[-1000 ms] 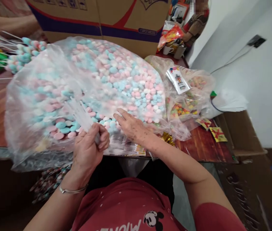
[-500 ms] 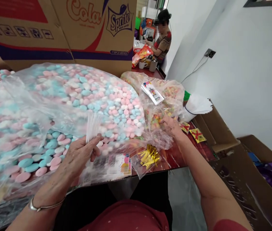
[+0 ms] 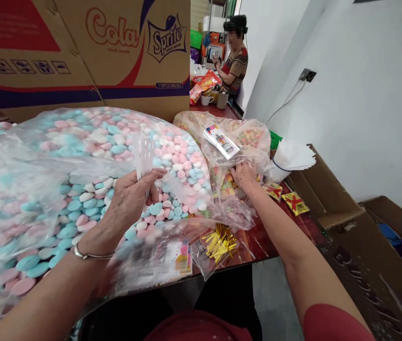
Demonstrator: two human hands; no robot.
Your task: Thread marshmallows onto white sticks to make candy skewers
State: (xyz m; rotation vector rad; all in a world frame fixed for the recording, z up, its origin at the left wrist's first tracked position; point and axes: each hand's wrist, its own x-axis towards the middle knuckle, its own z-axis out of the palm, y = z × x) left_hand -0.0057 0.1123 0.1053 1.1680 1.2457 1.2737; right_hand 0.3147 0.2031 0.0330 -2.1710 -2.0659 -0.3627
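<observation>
On the desk one big clear bag bulges with pink, blue and white sweets. Above it, the left hand pinches one bundle of thin clear sleeves in closed fingers. The right hand reaches into one smaller bag, fingers hidden.

— How does the left hand sit?

— Raised in front of the chest, back toward the camera, fingers and thumb pinched together at the top. The forearm runs up from the lower left, a thin bangle at the wrist.

— And the right hand?

— Stretched further forward on a nearly straight bare arm, palm down, fingers curled low; their grip is hidden.
</observation>
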